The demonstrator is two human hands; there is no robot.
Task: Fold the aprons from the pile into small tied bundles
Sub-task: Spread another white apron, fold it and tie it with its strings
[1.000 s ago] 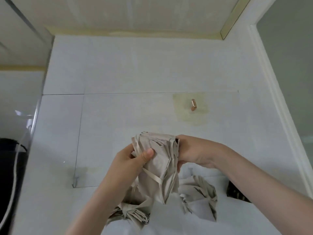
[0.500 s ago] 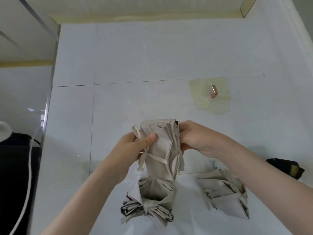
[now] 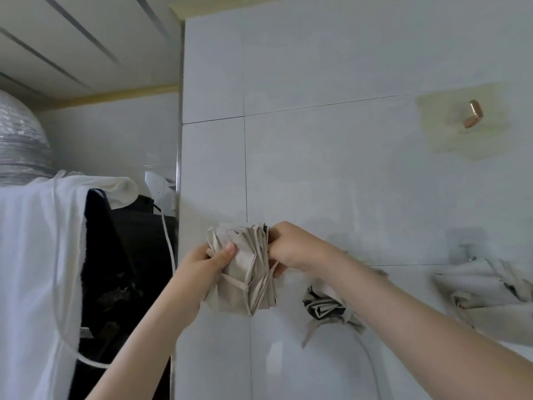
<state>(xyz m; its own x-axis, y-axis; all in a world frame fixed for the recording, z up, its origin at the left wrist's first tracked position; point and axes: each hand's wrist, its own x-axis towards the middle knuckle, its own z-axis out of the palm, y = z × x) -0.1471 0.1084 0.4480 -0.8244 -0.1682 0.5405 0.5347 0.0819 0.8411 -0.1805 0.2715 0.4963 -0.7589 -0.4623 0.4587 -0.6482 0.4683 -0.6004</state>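
I hold a folded beige apron point(image 3: 245, 272) in the air in front of a white tiled wall. My left hand point(image 3: 204, 264) grips its left side, thumb pressed on the front folds. My right hand point(image 3: 291, 249) grips its upper right edge, with a thin beige tie running under the fingers. A tie strap crosses the lower front of the folded cloth. A tied beige bundle point(image 3: 326, 307) with a dark inner layer lies behind my right forearm. Another beige bundle point(image 3: 484, 287) lies at the far right.
White and black cloths point(image 3: 57, 255) hang on the left, with a silver duct point(image 3: 20, 140) above them. A copper wall hook point(image 3: 473, 114) sticks out of a yellowish patch at the upper right. A metal edge strip point(image 3: 178, 197) runs down the wall corner.
The view has swung up and to the left, bringing the hanging cloths and duct into sight. Both hands keep their grip on the folded apron; the two bundles now appear to the right.
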